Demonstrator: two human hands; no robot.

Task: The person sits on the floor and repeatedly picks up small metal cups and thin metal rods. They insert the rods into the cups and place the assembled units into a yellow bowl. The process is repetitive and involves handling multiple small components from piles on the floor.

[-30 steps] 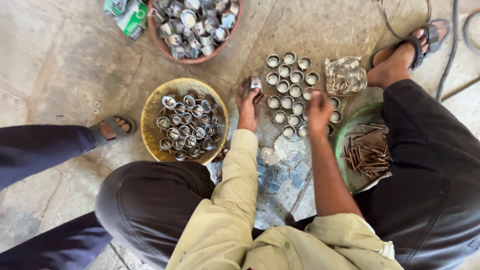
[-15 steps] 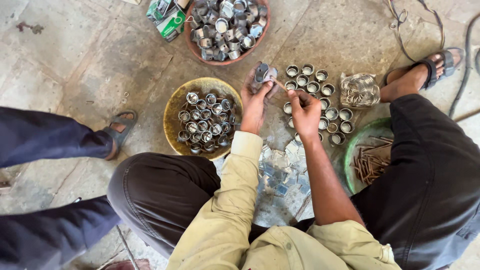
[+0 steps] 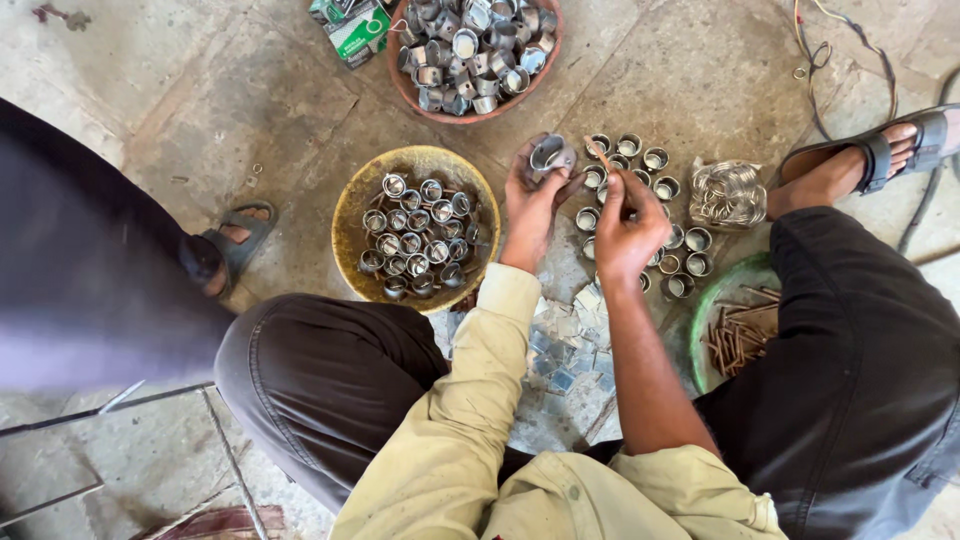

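Stone floor, worn, seated worker. Left hand (image 3: 532,200) closed round small metal cup (image 3: 551,154), raised, mouth facing right. Right hand (image 3: 628,225) just beside, pinching thin stick (image 3: 598,152), tip angled toward cup. Yellow bowl (image 3: 352,215) of cups left.

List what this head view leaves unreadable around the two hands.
- Head view: the thin stick in the right hand is too small to identify.
- The left hand covers part of the small metal cup.
- The red bowl is cut off by the top edge.
- The right forearm hides some cups on the floor.
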